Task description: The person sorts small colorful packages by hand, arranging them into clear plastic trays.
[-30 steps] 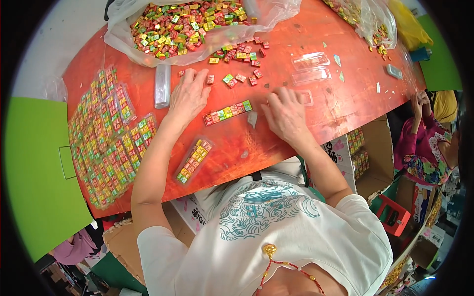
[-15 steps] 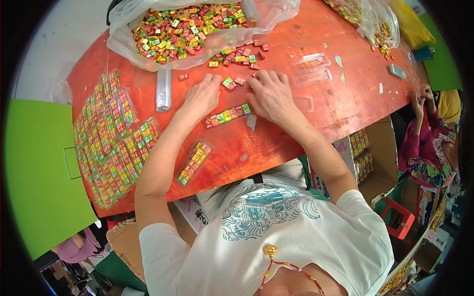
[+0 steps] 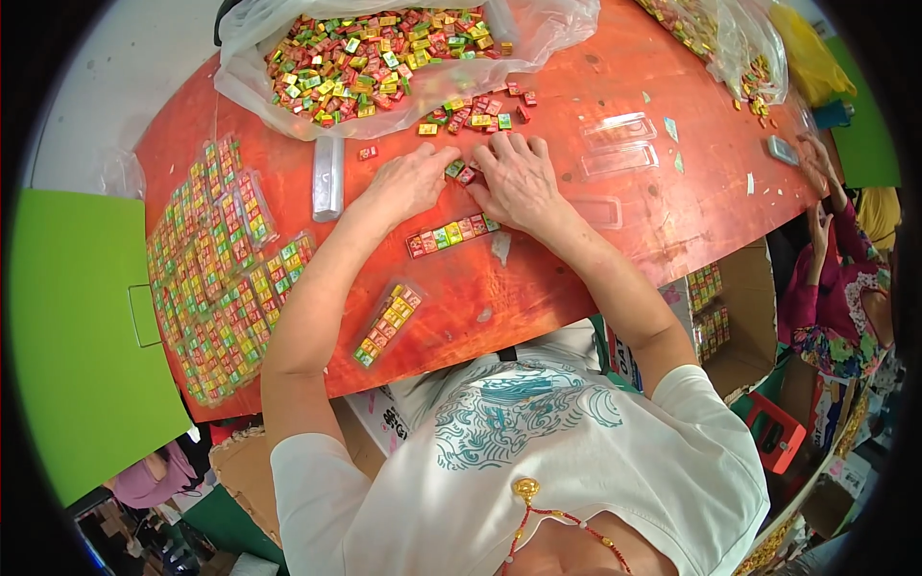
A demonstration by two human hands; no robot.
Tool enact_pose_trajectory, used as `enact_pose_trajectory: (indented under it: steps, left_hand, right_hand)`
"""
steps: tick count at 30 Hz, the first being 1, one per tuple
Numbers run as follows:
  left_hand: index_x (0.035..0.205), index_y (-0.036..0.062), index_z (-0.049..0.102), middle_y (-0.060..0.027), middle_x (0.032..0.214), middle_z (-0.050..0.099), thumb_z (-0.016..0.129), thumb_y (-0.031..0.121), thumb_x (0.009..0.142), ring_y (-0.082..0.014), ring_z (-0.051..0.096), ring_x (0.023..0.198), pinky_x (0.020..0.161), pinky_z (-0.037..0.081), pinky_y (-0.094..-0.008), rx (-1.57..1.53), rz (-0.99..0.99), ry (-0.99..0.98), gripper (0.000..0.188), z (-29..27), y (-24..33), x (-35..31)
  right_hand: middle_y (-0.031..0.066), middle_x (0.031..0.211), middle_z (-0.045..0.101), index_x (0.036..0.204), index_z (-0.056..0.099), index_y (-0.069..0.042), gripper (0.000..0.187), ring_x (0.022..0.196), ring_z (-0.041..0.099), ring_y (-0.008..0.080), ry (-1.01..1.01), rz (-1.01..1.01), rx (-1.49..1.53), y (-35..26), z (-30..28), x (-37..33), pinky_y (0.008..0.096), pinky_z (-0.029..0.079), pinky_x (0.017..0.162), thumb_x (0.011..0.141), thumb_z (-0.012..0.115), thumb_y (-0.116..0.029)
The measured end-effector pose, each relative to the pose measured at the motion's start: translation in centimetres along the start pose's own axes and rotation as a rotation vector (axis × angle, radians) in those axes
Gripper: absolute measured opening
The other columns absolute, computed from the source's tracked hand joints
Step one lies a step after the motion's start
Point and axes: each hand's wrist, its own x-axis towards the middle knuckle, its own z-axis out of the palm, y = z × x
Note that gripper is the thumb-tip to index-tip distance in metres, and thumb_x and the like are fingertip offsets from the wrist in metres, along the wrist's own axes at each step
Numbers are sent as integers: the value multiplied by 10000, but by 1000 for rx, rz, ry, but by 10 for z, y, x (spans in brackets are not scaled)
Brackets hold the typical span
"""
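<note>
Between my hands on the red table stands a small group of little green and red boxes (image 3: 460, 172). My left hand (image 3: 413, 180) is curled, its fingertips against the group's left side. From the other side my right hand (image 3: 521, 182) closes in, thumb and fingertips at the boxes and partly hiding them. Just below lies a row of little red, yellow and green boxes (image 3: 448, 236), its right end close under my right hand. A filled clear tray (image 3: 388, 324) of the same boxes rests nearer to me.
An open plastic bag (image 3: 240, 82) full of little boxes lies at the back, with loose boxes (image 3: 480, 117) spilling before it. Filled packs (image 3: 216, 278) cover the left side. Stacked clear trays (image 3: 327, 180) and empty trays (image 3: 619, 144) flank my hands. A co-worker's hands (image 3: 818, 187) are at right.
My hands have come closer together around the little boxes, my left hand moving right. At the right edge, the co-worker's hands have moved apart, one reaching toward the table.
</note>
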Motion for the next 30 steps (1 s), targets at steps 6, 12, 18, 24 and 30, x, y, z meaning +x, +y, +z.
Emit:
enact_pose_trajectory:
  steps: [6, 12, 18, 24, 30]
  left_hand:
    - [1219, 95, 546, -191, 1092, 602, 567, 123, 927, -422, 623, 998, 804, 514, -527, -33, -7, 44, 294, 6, -10, 4]
    - [1193, 95, 556, -181, 1081, 595, 545, 117, 940, -416, 619, 1009, 823, 513, -508, 3, 0, 42, 254, 1, -18, 15]
    - [1206, 114, 544, -160, 1140, 577, 572, 57, 888, -405, 630, 1010, 814, 531, -516, -24, 158, -35, 325, -3, -20, 19]
    - [1186, 102, 545, -158, 1157, 583, 590, 27, 851, -396, 613, 1057, 842, 526, -503, -48, 169, -82, 346, -5, -21, 25]
    - [1155, 91, 541, -147, 1055, 585, 618, 23, 847, -381, 600, 1042, 844, 513, -483, -36, 202, -47, 325, -2, -26, 26]
  right_hand:
    - [86, 945, 565, 973, 622, -93, 238, 939, 562, 270, -29, -26, -10, 13, 2, 3, 427, 391, 853, 809, 703, -246]
    - [84, 937, 565, 945, 650, -85, 168, 938, 562, 259, 0, -62, -62, 9, -1, -5, 424, 394, 853, 833, 676, -207]
    - [90, 934, 560, 886, 646, -82, 178, 934, 565, 262, -32, -105, -8, 1, -15, -10, 428, 391, 864, 814, 704, -235]
    - [89, 924, 558, 882, 610, -85, 218, 919, 571, 269, -15, -63, 16, 5, -10, -3, 436, 391, 860, 793, 724, -249]
    - [85, 909, 555, 881, 608, -85, 232, 919, 571, 262, -22, -51, 19, -4, -5, -6, 436, 390, 854, 783, 734, -253]
